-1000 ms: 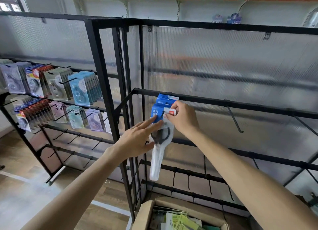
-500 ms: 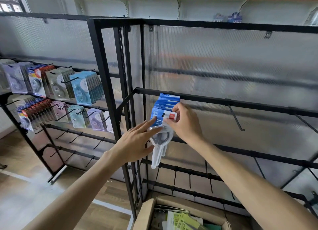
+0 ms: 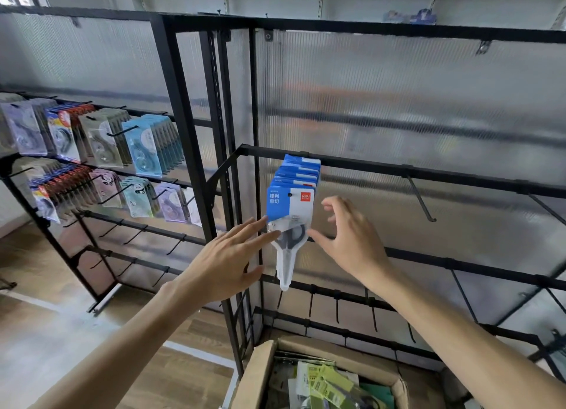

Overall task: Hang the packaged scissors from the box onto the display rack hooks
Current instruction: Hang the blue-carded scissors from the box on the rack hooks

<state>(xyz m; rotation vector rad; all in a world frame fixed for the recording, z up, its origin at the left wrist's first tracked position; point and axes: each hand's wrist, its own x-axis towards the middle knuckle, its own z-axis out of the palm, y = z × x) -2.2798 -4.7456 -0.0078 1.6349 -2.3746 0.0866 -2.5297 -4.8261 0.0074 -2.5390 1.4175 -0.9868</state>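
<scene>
So there's a whole bunch of packaged scissors hanging in a row on one hook of the black display rack, up at the left end of its middle crossbar, blue-and-white cards stacked front to back with the front pack's clear blister hanging down below the rest. The left hand comes in from the left of that stack with its fingers stretched out pretty much straight, and the fingertips are touching the left edge of the front pack right around where the scissor handles sit, not wrapped around anything. The right hand is on the other side of the stack, fingers spread and loosely bent, thumb tip right at the lower right edge of the front pack; looks like it's barely touching or just beside it, can't tell which, but it isn't gripping anything. Right of the stack on the same crossbar there's a bare hook sticking out, and more bare hooks on the bars below. Straight under the stack, on the floor at the foot of the rack, sits an open cardboard box with more packs in it, greenish cards mostly. Way off to the left of the stack there's another rack full of packaged correction-tape type stuff in a couple of rows.
</scene>
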